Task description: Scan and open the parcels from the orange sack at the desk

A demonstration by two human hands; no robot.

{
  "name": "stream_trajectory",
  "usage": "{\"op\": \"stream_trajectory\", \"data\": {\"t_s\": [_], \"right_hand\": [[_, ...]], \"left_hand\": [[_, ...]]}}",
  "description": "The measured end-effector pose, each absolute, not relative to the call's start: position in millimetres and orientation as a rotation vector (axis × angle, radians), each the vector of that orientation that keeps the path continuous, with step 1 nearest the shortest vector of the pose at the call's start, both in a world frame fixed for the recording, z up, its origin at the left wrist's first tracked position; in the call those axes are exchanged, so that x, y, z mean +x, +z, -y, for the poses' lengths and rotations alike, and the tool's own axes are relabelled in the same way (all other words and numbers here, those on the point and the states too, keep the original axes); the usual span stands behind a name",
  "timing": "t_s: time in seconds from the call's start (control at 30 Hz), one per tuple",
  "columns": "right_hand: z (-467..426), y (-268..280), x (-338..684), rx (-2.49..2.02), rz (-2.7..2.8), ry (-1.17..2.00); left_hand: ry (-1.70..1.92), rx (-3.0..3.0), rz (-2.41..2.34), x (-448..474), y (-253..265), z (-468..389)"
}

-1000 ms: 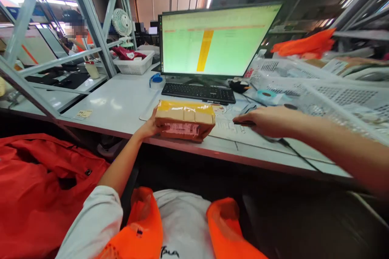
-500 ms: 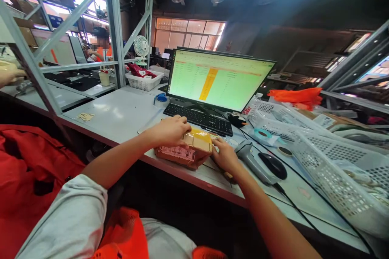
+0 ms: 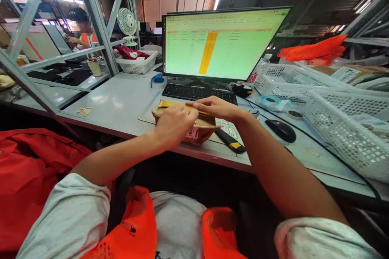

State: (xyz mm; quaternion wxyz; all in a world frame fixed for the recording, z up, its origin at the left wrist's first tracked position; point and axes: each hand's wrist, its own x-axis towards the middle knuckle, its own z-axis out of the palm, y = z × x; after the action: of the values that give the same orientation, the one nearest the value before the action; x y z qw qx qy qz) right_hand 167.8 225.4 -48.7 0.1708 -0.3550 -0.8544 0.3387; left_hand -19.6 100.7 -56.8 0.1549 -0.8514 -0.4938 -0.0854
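Observation:
A small brown cardboard box point(image 3: 208, 122) with yellow tape on top and a pink printed label on its front sits at the table's near edge. Its top flaps stand partly raised. My left hand point(image 3: 176, 125) has its fingers curled over the box's front top edge, gripping it. From the right, my right hand point(image 3: 217, 107) reaches across the top, its fingers closed at the taped flap beside my left hand; its fingertips are partly hidden. Just right of the box lies a utility knife point(image 3: 229, 141) with a black and yellow handle.
Behind the box stand a keyboard point(image 3: 194, 92) and a monitor point(image 3: 219, 44). A blue tape roll point(image 3: 158, 82) is left of them. To the right lie a mouse point(image 3: 281, 130), tape rolls and white baskets point(image 3: 340, 117). A co-worker point(image 3: 83, 32) sits beyond the metal frame.
My right hand has moved from the box's right side onto its top. My left hand has shifted to the front edge. The flaps have lifted, and the knife shows more fully.

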Motion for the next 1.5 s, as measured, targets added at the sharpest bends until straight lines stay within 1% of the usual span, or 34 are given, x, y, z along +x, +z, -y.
{"op": "stream_trajectory", "data": {"t_s": [0.13, 0.23, 0.3, 0.37, 0.47, 0.63, 0.7, 0.8, 0.93, 1.03, 1.13, 1.2, 1.3, 1.4, 1.43, 1.5], "right_hand": [[-222, -55, 166, -0.936, 2.443, 0.620], [-220, -55, 163, -0.925, 2.339, 0.515], [-224, -51, 162, -0.966, 2.248, 0.568], [-232, -47, 161, -1.010, 2.207, 0.772], [-249, -49, 157, -1.036, 2.163, 1.080], [-269, -71, 150, -1.129, 1.946, 1.201], [-272, -77, 148, -1.146, 1.918, 1.199], [-275, -80, 145, -1.146, 1.821, 1.089], [-271, -80, 149, -1.094, 1.605, 0.939], [-253, -85, 170, -1.062, 1.497, 0.911], [-219, -96, 205, -1.031, 1.399, 0.907], [-191, -107, 225, -1.011, 1.346, 0.901], [-150, -128, 237, -0.881, 1.378, 0.960], [-120, -141, 229, -0.703, 1.388, 1.023], [-112, -141, 226, -0.686, 1.358, 1.019], [-98, -136, 224, -0.713, 1.302, 0.993]], "left_hand": [[-0.344, -2.360, 1.449, -18, -98, -77], [-0.402, -2.564, 1.432, -30, -90, -75], [-0.431, -2.822, 1.454, -43, -67, -84], [-0.451, -3.001, 1.491, -54, -42, -100], [-0.348, -2.972, 1.481, -64, -19, -125], [-0.095, -2.888, 1.433, -60, -15, -159], [0.005, -2.880, 1.475, -57, -13, -169], [0.150, -2.842, 1.510, -52, -7, -177], [0.206, -2.819, 1.462, -45, -2, -177], [0.195, -2.767, 1.457, -44, 0, -175], [0.032, -2.679, 1.503, -56, 4, -174], [-0.185, -2.674, 1.559, -69, 5, -168], [-0.686, -2.791, 1.614, -83, -6, -147], [-1.250, -2.935, 1.588, -79, -35, -113], [-1.390, -2.959, 1.550, -75, -45, -100], [-1.525, -2.999, 1.471, -65, -60, -78]]}}
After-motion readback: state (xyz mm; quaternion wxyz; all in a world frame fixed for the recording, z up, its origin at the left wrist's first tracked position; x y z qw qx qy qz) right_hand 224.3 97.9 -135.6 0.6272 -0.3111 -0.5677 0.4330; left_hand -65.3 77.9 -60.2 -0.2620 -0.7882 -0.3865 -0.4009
